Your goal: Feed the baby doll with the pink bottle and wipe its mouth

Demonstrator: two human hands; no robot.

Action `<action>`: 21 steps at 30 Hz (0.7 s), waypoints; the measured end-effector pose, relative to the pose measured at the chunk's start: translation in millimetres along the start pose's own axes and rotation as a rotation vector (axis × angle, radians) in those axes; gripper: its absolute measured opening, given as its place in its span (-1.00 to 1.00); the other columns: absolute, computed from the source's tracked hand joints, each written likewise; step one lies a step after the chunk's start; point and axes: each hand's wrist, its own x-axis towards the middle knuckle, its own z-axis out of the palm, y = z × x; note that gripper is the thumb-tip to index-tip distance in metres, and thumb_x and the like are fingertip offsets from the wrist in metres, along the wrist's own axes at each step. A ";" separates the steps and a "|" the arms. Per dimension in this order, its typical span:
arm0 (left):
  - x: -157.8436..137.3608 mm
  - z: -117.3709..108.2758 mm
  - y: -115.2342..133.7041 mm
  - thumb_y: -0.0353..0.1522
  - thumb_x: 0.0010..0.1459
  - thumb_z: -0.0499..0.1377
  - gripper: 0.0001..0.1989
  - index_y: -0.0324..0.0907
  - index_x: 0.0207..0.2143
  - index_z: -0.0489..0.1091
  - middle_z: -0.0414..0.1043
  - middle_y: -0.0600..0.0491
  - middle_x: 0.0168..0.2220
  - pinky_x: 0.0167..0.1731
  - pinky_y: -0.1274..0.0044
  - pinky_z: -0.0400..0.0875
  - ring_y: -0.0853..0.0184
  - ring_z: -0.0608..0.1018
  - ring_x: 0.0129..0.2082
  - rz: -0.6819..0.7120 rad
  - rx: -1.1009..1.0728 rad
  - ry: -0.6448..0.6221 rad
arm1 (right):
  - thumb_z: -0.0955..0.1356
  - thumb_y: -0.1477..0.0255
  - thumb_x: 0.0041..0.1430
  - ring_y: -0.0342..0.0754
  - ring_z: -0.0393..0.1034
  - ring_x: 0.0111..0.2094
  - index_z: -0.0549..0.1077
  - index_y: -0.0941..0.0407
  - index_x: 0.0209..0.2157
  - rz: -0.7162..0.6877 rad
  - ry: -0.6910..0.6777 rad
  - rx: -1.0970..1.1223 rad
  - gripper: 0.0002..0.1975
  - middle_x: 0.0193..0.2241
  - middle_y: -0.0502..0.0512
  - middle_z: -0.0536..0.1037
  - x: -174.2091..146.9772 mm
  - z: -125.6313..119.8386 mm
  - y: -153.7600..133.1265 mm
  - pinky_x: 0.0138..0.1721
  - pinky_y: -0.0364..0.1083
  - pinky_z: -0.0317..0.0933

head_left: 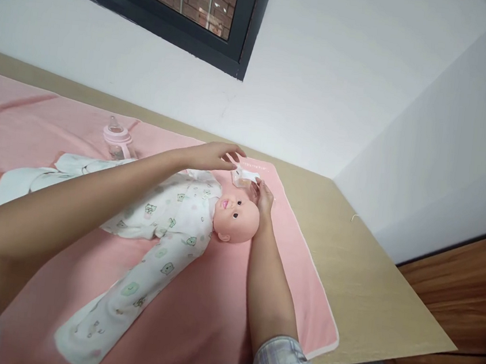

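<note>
A baby doll (237, 219) lies on its back on a pink blanket (214, 295), dressed in a white printed top (174, 209) with long sleeves. Beyond its head is a small white packet (246, 175) with clear plastic parts; I cannot make out its contents. My right hand (264, 197) reaches past the crown of the head, its fingers pinched at the packet's near right edge. My left hand (215, 156) hovers over the doll's shoulder, fingers apart and holding nothing, with the fingertips close to the packet's left side. My left forearm crosses above the doll's body and hides part of it.
A pink-lidded baby bottle (116, 137) stands on the blanket behind the doll's legs. The blanket covers much of a tan table (345, 285), which meets a white wall (305, 84) at the back. A dark-framed window (240, 43) is above, and wooden panels (466, 292) are at right.
</note>
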 end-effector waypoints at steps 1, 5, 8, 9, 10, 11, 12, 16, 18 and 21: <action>-7.0 -1.5 0.1 -0.18 0.15 0.11 -0.39 -0.22 0.22 0.24 0.34 -0.13 0.17 0.07 0.42 0.34 0.14 0.43 0.11 0.003 -0.016 0.035 | 0.42 0.26 0.05 -0.16 0.49 -0.26 0.49 0.15 -0.34 -0.020 0.004 -0.013 -0.76 -0.33 0.04 0.58 -0.4 1.3 -3.8 -0.03 -0.10 0.39; -28.9 -3.6 4.0 -0.15 0.20 0.12 -0.41 -0.14 0.25 0.23 0.29 -0.08 0.22 0.07 0.40 0.35 0.11 0.41 0.15 -0.011 -0.084 0.130 | 0.49 0.26 -0.03 -0.18 0.47 -0.29 0.46 0.16 -0.44 -0.103 -0.021 -0.029 -0.74 -0.39 0.02 0.55 2.5 9.7 -25.3 -0.12 -0.14 0.40; -41.9 -3.5 11.9 -0.13 0.22 0.12 -0.42 -0.15 0.24 0.27 0.29 -0.07 0.23 0.10 0.36 0.33 0.09 0.41 0.15 -0.018 -0.129 0.159 | 0.54 0.24 -0.13 -0.19 0.44 -0.33 0.46 0.15 -0.47 -0.144 -0.122 -0.041 -0.69 -0.42 -0.01 0.52 1.3 21.2 -48.2 -0.21 -0.16 0.41; -46.0 -3.3 14.3 -0.13 0.22 0.12 -0.43 -0.15 0.23 0.28 0.29 -0.07 0.23 0.11 0.36 0.32 0.08 0.41 0.16 -0.021 -0.140 0.167 | 0.55 0.23 -0.16 -0.19 0.43 -0.34 0.46 0.14 -0.47 -0.156 -0.165 -0.062 -0.68 -0.42 -0.02 0.52 -1.6 26.2 -56.9 -0.23 -0.17 0.41; -50.1 -3.0 16.1 -0.12 0.23 0.12 -0.43 -0.14 0.23 0.29 0.29 -0.06 0.24 0.11 0.35 0.32 0.08 0.41 0.16 -0.022 -0.151 0.172 | 0.55 0.22 -0.17 -0.19 0.43 -0.34 0.46 0.13 -0.46 -0.164 -0.209 -0.094 -0.67 -0.41 -0.03 0.52 -6.1 31.7 -65.8 -0.25 -0.17 0.40; -54.0 -2.7 17.4 -0.11 0.23 0.13 -0.43 -0.13 0.23 0.30 0.29 -0.05 0.24 0.11 0.35 0.32 0.08 0.40 0.16 -0.018 -0.163 0.177 | 0.56 0.21 -0.19 -0.19 0.42 -0.35 0.46 0.11 -0.46 -0.165 -0.254 -0.141 -0.66 -0.41 -0.04 0.52 -11.9 37.5 -74.8 -0.26 -0.17 0.40; -57.7 -2.5 18.0 -0.10 0.24 0.12 -0.44 -0.11 0.24 0.29 0.27 -0.04 0.25 0.11 0.36 0.31 0.09 0.40 0.17 -0.012 -0.176 0.180 | 0.56 0.20 -0.19 -0.20 0.41 -0.36 0.46 0.10 -0.45 -0.167 -0.301 -0.195 -0.65 -0.41 -0.05 0.51 -19.0 43.6 -83.5 -0.28 -0.18 0.39; -70.6 -4.5 18.2 -0.10 0.24 0.14 -0.41 -0.08 0.27 0.26 0.22 0.01 0.29 0.17 0.39 0.24 0.11 0.31 0.24 0.035 -0.174 0.151 | 0.57 0.22 -0.17 -0.19 0.38 -0.37 0.49 0.09 -0.46 -0.179 -0.590 -0.442 -0.68 -0.42 -0.04 0.50 -52.9 66.1 -112.6 -0.29 -0.17 0.36; -75.9 -8.1 18.7 -0.08 0.18 0.19 -0.36 -0.06 0.28 0.25 0.24 0.04 0.28 0.20 0.39 0.20 0.07 0.28 0.26 0.042 -0.119 0.084 | 0.58 0.25 -0.16 -0.18 0.39 -0.34 0.51 0.10 -0.46 -0.170 -0.768 -0.556 -0.71 -0.41 -0.01 0.50 -68.8 75.2 -122.9 -0.28 -0.16 0.35; -82.7 -14.8 20.6 -0.06 0.07 0.27 -0.35 0.00 0.21 0.34 0.35 0.09 0.20 0.14 0.40 0.23 -0.01 0.32 0.22 0.028 -0.055 -0.075 | 0.56 0.29 -0.10 -0.17 0.39 -0.32 0.54 0.09 -0.42 -0.154 -0.946 -0.646 -0.76 -0.39 0.00 0.51 -87.1 85.9 -133.3 -0.28 -0.16 0.34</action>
